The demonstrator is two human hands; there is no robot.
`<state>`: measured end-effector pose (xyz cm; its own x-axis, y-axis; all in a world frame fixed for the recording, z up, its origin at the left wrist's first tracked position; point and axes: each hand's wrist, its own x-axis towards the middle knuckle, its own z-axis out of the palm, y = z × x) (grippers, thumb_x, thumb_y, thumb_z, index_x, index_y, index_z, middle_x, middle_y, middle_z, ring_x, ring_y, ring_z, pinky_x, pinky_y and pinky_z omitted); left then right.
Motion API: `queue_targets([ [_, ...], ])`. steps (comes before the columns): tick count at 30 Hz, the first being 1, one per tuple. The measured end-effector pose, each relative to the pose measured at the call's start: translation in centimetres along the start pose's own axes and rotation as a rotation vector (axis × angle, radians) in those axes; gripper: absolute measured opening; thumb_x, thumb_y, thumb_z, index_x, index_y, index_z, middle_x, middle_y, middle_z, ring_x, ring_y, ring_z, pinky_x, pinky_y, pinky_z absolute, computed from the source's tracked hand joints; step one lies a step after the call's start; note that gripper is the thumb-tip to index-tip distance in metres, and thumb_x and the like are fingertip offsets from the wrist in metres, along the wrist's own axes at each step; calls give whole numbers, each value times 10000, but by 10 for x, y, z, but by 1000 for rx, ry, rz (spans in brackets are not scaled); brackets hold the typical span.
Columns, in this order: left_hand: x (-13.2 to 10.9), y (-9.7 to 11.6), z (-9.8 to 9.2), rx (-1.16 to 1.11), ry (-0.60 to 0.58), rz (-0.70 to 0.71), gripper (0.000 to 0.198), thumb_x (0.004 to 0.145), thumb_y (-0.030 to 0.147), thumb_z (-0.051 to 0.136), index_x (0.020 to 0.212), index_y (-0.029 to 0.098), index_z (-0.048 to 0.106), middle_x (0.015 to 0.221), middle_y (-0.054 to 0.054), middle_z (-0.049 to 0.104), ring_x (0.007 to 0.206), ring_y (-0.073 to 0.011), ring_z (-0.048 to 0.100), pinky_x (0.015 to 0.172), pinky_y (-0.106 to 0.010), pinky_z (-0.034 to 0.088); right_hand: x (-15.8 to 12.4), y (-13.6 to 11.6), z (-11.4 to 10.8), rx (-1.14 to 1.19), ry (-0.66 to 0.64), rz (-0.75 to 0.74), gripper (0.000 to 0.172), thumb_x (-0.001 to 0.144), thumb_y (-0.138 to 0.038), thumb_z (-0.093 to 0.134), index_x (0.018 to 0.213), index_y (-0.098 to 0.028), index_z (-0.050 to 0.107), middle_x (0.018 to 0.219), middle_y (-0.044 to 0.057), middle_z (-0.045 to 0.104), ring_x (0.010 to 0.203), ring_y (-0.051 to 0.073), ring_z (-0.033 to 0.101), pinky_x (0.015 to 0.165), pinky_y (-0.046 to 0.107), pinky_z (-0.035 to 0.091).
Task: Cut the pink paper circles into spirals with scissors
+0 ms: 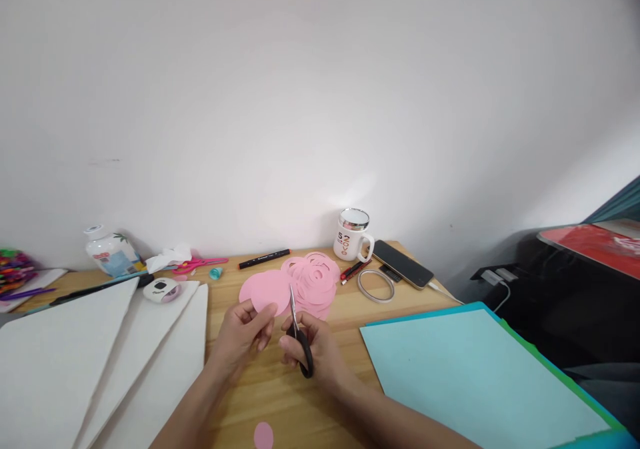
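Observation:
My left hand [243, 333] pinches the lower edge of a pink paper circle [266, 289] and holds it up over the wooden desk [345, 315]. My right hand [313, 349] grips black-handled scissors [299, 334], whose blades point up into the circle's right edge. Behind the circle lies a pile of pink paper rings and discs [314, 281]. A small pink disc [263, 435] lies on the desk near my forearms.
White sheets [75, 362] fan out on the left, and light blue paper [475, 375] lies on the right. Along the wall stand a white mug [353, 235], a phone [403, 263], a tape ring [376, 285], a black marker [264, 259], a glue bottle [107, 252] and a small punch [161, 290].

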<state>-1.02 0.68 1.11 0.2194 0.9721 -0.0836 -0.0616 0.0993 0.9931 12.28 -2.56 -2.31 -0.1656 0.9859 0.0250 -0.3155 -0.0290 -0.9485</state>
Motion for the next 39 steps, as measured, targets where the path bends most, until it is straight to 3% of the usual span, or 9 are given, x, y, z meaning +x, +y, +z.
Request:
queue_targets([
  [9,1,-4,-1,49,-31,0,361,654,376,669,482,143,453,362,73,411,326,-29,297,374,-188,186,3,-2,-1,36,29,-92,406,520,-387,780,757,-178,525,557,-67,441,495,80,353,463,198,266],
  [18,0,1,1,29,-5,16,340,637,381,674,504,148,465,354,81,402,329,-29,276,381,-188,179,1,-3,-3,21,23,-31,408,557,-437,740,769,-186,498,497,-87,410,442,66,298,431,195,216],
  [25,0,1,-1,19,17,31,346,646,371,680,514,150,450,367,78,417,331,-32,289,382,-187,195,0,0,-4,6,30,-15,398,565,-460,727,748,-190,500,460,-80,450,417,82,377,425,205,289],
  [31,0,-4,1,-52,-26,-7,324,694,395,638,554,148,481,460,43,519,319,-45,378,361,-190,248,-2,5,-4,-2,28,-13,362,606,-431,715,763,-185,499,515,-65,474,445,82,394,445,204,312],
  [39,-1,-13,1,-15,1,-22,321,639,392,679,525,129,535,360,66,426,321,-36,303,364,-191,188,-4,4,-1,-52,24,-58,376,586,-443,727,763,-179,527,522,-63,425,465,84,337,439,201,259],
])
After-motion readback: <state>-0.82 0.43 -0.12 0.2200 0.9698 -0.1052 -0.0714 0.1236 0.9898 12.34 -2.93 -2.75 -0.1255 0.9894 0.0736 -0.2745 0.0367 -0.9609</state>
